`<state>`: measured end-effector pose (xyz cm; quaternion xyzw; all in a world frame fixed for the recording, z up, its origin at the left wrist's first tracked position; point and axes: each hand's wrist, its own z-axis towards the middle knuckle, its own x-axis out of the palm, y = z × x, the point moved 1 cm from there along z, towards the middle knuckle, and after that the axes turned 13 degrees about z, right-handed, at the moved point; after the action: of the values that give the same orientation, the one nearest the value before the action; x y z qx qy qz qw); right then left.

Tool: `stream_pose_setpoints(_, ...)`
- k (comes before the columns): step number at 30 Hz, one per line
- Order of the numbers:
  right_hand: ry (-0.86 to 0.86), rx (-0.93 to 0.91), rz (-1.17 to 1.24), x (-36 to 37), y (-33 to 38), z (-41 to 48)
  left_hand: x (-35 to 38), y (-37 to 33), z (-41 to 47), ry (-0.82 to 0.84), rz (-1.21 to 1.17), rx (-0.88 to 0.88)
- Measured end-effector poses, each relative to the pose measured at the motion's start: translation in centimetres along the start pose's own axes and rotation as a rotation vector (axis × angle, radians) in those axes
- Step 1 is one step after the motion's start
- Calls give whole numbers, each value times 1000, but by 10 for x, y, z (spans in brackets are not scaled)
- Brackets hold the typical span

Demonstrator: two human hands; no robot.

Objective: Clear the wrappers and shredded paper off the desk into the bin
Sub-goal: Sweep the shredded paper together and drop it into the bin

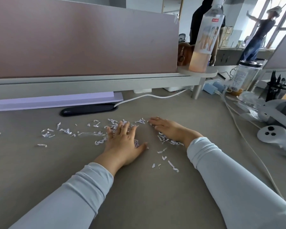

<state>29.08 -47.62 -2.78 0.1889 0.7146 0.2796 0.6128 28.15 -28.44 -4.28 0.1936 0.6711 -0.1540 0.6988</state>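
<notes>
Small white curled strips of shredded paper [96, 132] lie scattered across the middle of the flat grey-brown desk [139, 195], thickest between and under the person's hands, with loose bits trailing off to the left and a few nearer the front edge. The left hand [124, 142] lies palm down on the shreds, fingers spread and flat, thumb out to the side, closed on nothing. The right hand [168, 128] is also flat on the desk, fingers straight and held together, its edge against a clump of paper; it grasps nothing either. Both forearms wear pale grey-blue sleeves [229, 176].

Behind the paper a black oval cable slot [87, 109] sits in the desk, a white cable [149, 96] leading from it. A pink fabric divider panel [82, 42] stands beyond. On a small round shelf at its right end stands a clear plastic bottle [205, 40] with pale orange liquid at the bottom. A white game-style controller [274, 135] rests at the right edge.
</notes>
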Motion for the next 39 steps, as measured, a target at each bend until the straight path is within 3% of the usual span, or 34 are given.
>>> stream_pose_setpoints(7, 24, -75, 200, 24, 12, -49, -1, 1, -2, -30, -102, 14)
stream_pose_setpoints(10, -173, -78, 370, 24, 17, -81, -4, 3, -7, -93, -130, 49)
stream_pose_setpoints(13, -363, -38, 246, 25, 17, -102, -5, 9, -15, -141, -157, 61)
stream_pose_setpoints(18, -169, 202, -116, 49, 27, -115, -4, 22, -32, -209, -87, 42)
stream_pose_setpoints(23, -120, 173, -150, 66, 52, -99, -9, 58, -52, -222, -24, -35)
stream_pose_setpoints(31, -167, 174, -135, 81, 79, -30, 3, 143, -82, -50, -8, -213)
stream_pose_setpoints(39, -121, -55, -142, 105, 112, 8, 3, 189, -93, -91, -95, -298)
